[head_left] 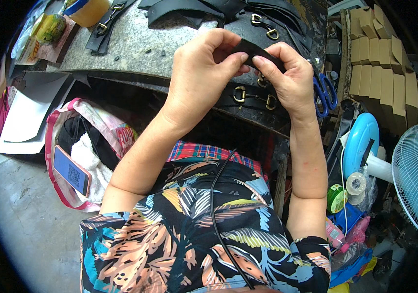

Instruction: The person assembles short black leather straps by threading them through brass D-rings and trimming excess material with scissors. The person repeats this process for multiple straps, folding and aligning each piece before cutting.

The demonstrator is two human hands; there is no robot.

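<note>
Both of my hands are raised over the near edge of the worktable [143, 61], gripping one black strap [253, 49] that looks like leather. My left hand [206, 63] pinches its left part between thumb and fingers. My right hand [287, 73] pinches it a little farther right, the two thumbs close together on top. Below the hands, black straps with brass-coloured D-rings [239, 94] lie along the table's edge, partly hidden by my right hand. More black straps [184, 12] are piled at the far side, some with brass-coloured snap hooks [102, 28].
Blue-handled scissors [325, 95] hang or lie beside my right wrist. At left are a yellow tub [87, 10], white sheets [33, 117] and a bag [62, 190] with a phone [72, 171]. To the right stand cardboard boxes [377, 73], a fan [411, 171] and tape rolls [356, 183].
</note>
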